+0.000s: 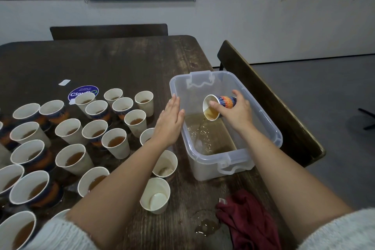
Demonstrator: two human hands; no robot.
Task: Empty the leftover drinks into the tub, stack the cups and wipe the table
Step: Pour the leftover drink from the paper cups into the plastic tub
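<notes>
One cup [220, 105] gripped by right hand [236, 112], tipped over tub [272, 128] so drink falls below the grip. Left hand [169, 122] flat, fingers straight, holding nothing, near tub rim.

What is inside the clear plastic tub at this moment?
The tub holds a shallow pool of brown drink. The right hand tilts a patterned cup above it, pouring more in. The hand and cup cover part of the bottom.
</notes>
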